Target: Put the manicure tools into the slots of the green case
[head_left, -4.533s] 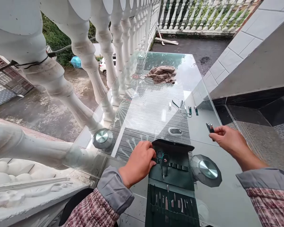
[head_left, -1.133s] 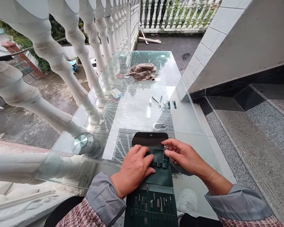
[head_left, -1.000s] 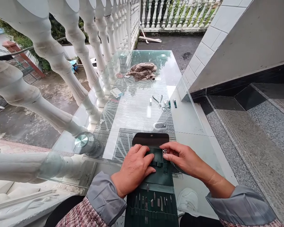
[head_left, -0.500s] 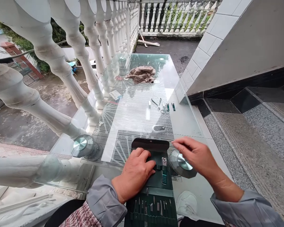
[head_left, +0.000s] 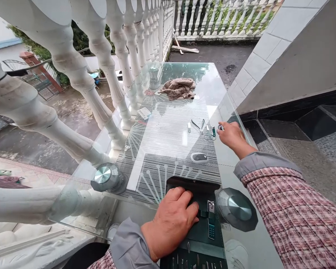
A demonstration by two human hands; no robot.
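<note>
My left hand [head_left: 172,220] lies on the open dark green manicure case [head_left: 194,244], its fingers resting on the upper panel and holding nothing. A nail clipper [head_left: 211,224] is strapped to that panel beside my fingertips, and several slim metal tools sit in the lower part. Stretched out to the far right of the glass table, my right hand [head_left: 231,135] has its fingertips closed on a small nail clipper [head_left: 221,127], mostly covered by the fingers. Just left of it lie another green clipper [head_left: 213,131], small scissors [head_left: 208,136] and cuticle nippers [head_left: 198,126].
On the glass table [head_left: 168,149] are a computer mouse [head_left: 199,158], a crumpled brown towel [head_left: 178,89] and a small white-blue box [head_left: 144,113]. A white balustrade [head_left: 81,78] borders the left side; stone steps [head_left: 305,157] rise at the right.
My right hand has reached forward from beside the case to the clipper at the table's right side and closed its fingers on it. My left hand stays on the case. The view has shifted.
</note>
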